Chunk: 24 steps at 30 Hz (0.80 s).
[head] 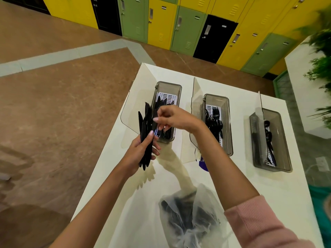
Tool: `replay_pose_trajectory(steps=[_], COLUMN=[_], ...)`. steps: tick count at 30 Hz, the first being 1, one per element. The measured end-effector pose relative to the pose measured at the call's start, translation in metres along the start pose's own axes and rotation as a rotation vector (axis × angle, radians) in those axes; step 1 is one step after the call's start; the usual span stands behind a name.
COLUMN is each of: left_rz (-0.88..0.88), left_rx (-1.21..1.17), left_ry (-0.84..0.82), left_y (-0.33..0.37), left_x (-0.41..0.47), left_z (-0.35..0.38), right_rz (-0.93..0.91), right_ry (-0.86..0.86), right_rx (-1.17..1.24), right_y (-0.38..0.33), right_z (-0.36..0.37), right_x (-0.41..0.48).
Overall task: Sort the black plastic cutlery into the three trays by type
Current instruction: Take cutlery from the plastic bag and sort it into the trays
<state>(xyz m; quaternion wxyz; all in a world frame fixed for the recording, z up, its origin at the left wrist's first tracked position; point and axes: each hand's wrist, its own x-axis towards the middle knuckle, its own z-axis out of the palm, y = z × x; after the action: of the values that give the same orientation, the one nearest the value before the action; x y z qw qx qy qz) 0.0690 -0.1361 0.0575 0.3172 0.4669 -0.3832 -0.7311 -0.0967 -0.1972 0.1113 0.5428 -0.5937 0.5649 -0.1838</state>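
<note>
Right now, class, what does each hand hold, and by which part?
The left hand grips a bundle of black cutlery round its lower half; the right hand pinches a piece near the bundle's top with its fingers.

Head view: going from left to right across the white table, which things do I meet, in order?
First the bundle of black plastic knives gripped by the left hand → smoky grey plastic tray of knives → smoky grey plastic tray of forks → smoky grey plastic tray of spoons.
</note>
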Motion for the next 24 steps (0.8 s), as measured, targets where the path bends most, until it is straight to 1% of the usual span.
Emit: replay_pose_trajectory(steps=[2, 4, 7, 8, 9, 12, 14, 16, 18, 20, 22, 24], left_rz=[-0.008, -0.026, -0.055, -0.057, -0.052, -0.025, -0.012, -0.003, 0.012, 0.024, 0.034, 0.039], left_rx=[-0.007, -0.022, -0.013, -0.004, 0.006, 0.037, 0.036, 0.055, 0.101, 0.151, 0.187, 0.201], left_ry=[0.007, 0.009, -0.003, -0.01, -0.019, -0.042, -0.054, -0.064, -0.067, -0.07, -0.082, -0.095], left_y=[0.0, -0.001, -0.004, -0.005, -0.006, -0.007, -0.007, -0.007, -0.007, -0.008, -0.008, -0.008], left_x=[-0.001, -0.002, -0.003, -0.004, -0.004, -0.006, -0.006, -0.006, -0.007, -0.009, -0.012, -0.017], left_z=[-0.002, -0.004, -0.006, -0.006, -0.006, -0.005, -0.003, -0.001, 0.002, 0.008, 0.015, 0.023], right_rz=[-0.003, -0.007, -0.024, -0.022, -0.009, 0.057, 0.044, 0.021, 0.014, -0.008, -0.044, -0.061], right_ry=[0.084, 0.276, 0.62, 0.683, 0.708, 0.689, 0.689, 0.638, 0.48, 0.344, 0.313, 0.34], right_rx=[0.102, 0.16, 0.142, 0.113, 0.083, -0.049, -0.081, -0.006, 0.096, 0.131, 0.153, 0.192], right_y=[-0.004, -0.008, -0.01, -0.008, -0.006, 0.001, 0.001, -0.001, -0.003, -0.001, 0.006, 0.013], right_z=[-0.01, -0.02, -0.032, -0.034, -0.034, -0.026, -0.018, -0.008, 0.005, 0.016, 0.024, 0.026], right_x=[0.001, 0.006, 0.019, 0.025, 0.03, 0.04, 0.034, 0.02, 0.003, -0.012, -0.024, -0.034])
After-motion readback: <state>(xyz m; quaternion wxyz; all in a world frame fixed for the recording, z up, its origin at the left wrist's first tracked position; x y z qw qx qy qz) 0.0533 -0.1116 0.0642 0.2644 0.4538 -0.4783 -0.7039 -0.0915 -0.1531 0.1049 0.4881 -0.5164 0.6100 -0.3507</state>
